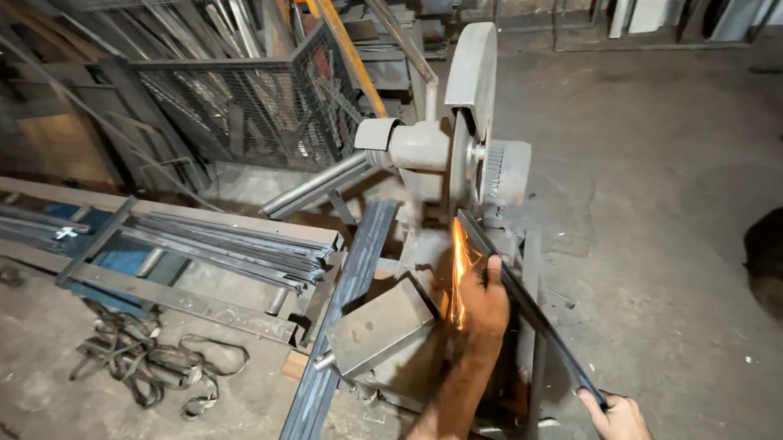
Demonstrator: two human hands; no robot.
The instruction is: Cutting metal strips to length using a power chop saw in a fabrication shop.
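Left hand: the left hand [486, 303] sits near the middle of the scene, fingers wrapped and clamped on the metal bar [527, 305] just below the wheel; sparks [457, 270] fly beside its knuckles

Right hand: the right hand [620, 425] is at the near right, fingers closed around the near end of the same bar; part of the hand runs out of view at the bottom edge

Metal bar: long, dark and flat; it slants from the near right up and left, its far end touching the grinding wheel [457, 166]

Grinder: a grey machine on a stand, its wheel upright under a rounded guard [473, 71], the motor [508, 172] just right of the wheel

Left of the grinder: a grey metal box [381, 328] tilted beside the stand; a long dark beam [340, 318] running near to far; a stack of steel strips [226, 245] farther left; tangled straps [148, 359] on the floor

Far side: a wire mesh cage [248, 106] with rods behind it
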